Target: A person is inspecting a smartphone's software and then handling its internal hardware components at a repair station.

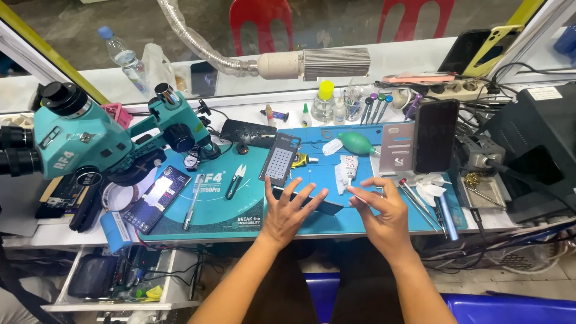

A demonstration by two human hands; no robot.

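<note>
Hands work over a blue repair mat (312, 223) on a crowded workbench (36, 234). The left hand (287, 211) lies with its fingers spread and released, and the fingertips press on a dark flat phone (324, 207) that rests on the mat near the front edge. The right hand (381, 210) is just to the right of this phone; its thumb and forefinger pinch a thin white tool (355, 196), and the other fingers are loosely spread. What kind of tool it is, I cannot tell.

Far from the left hand stands a dark perforated screw tray (279, 159), and to the left of it a small black snipper (235, 180) and a silver pen-shaped tool (193, 201) lie on a teal mat (216, 210). At the left side a teal microscope (90, 138) reaches over the bench, and below it lies a dark flat package (157, 198). A green rubber air blower (356, 143) lies at the far edge of the blue mat, with small bottles (324, 101) and screwdrivers (377, 107) behind it. At the right a second phone (435, 144) with a dark screen stands upright on a grey metal stand (396, 150). Tweezers (420, 207) and a blue cylindrical tool (447, 216) lie just right of the right hand. A ribbed grey extraction hose (300, 63) runs across the far shelf.
</note>
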